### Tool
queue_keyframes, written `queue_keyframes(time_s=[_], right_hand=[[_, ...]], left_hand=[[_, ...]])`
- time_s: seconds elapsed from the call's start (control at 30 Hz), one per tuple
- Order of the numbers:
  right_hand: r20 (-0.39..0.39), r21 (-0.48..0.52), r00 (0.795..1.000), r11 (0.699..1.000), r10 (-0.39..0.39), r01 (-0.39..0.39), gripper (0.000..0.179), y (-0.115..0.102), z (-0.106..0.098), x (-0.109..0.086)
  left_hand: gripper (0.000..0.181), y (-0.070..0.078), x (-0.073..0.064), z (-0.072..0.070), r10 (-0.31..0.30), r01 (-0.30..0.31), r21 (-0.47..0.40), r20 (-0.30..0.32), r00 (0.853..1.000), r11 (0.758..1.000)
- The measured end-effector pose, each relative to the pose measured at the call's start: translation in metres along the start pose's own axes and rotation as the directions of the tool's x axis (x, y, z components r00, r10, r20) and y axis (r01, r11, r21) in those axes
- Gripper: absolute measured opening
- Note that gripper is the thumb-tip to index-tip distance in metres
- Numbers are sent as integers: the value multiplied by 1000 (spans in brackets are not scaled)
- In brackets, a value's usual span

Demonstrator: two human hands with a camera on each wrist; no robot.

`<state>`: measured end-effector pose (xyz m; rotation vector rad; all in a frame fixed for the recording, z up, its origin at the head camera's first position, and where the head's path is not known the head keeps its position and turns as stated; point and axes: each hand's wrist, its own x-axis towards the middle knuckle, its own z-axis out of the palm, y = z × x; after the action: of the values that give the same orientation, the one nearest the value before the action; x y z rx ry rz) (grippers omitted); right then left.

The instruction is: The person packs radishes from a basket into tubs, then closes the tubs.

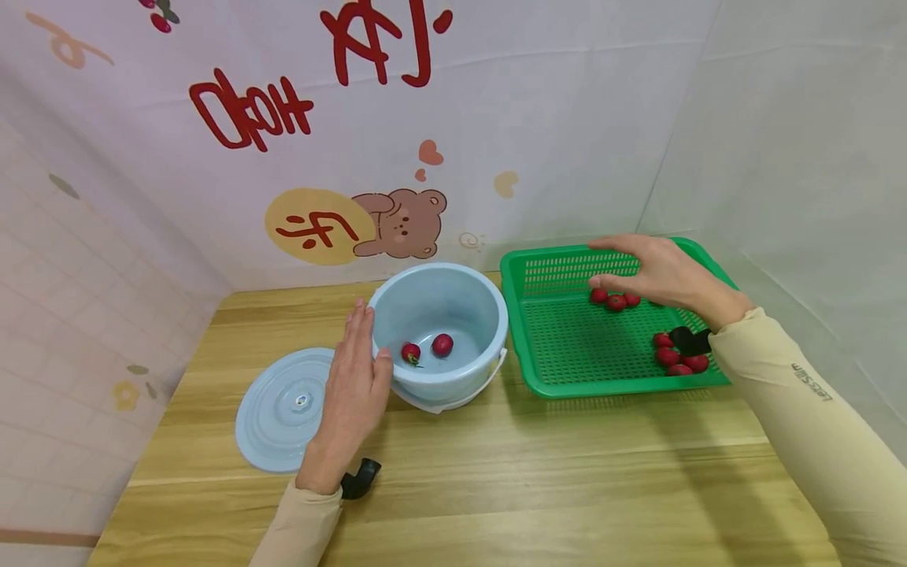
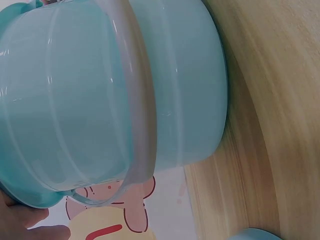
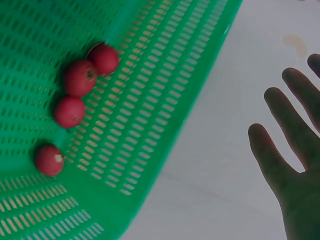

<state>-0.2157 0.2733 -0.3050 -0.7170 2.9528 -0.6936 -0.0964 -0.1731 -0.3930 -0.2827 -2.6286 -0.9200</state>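
A light blue bucket (image 1: pixel 441 382) stands upright with two red radishes (image 1: pixel 442 345) on its floor, one with a green stub. My left hand (image 1: pixel 354 378) rests against the bucket's left rim with fingers straight. In the left wrist view, fingertips (image 2: pixel 35 217) show beside the bucket wall (image 2: pixel 75 100). Above the green basket (image 1: pixel 567 388), my right hand (image 1: pixel 662 272) hovers with fingers spread apart from the thumb and holds nothing. Several radishes (image 1: pixel 616 302) lie at the basket's back, others (image 1: pixel 668 357) at its front right. The right wrist view shows radishes (image 3: pixel 80 78) near the basket wall, away from the fingers (image 3: pixel 275 150).
A round light blue lid (image 1: pixel 279 405) lies on the wooden table (image 1: pixel 496 480), partly behind my left hand. The bucket's handle (image 1: pixel 489 382) hangs down at its front. A white printed cloth (image 1: pixel 581 134) rises behind the table.
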Motion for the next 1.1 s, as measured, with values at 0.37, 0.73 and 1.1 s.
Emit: queue_keyframes(time_s=[0.37,0.73,1.1], right_hand=[[94,16,982,986,162,-164,76,32,10,8],[174,-46,972,988,156,-150,72,59,30,21],[226,-69,960,986,163,-152,68,80,38,24]], left_hand=[[62,-1,0,2,-1,1,2,1,1000,1000],[63,-2,0,1,-10,10,-9,8,1000,1000],[64,-2,0,0,-18,18,-12,14,1000,1000]])
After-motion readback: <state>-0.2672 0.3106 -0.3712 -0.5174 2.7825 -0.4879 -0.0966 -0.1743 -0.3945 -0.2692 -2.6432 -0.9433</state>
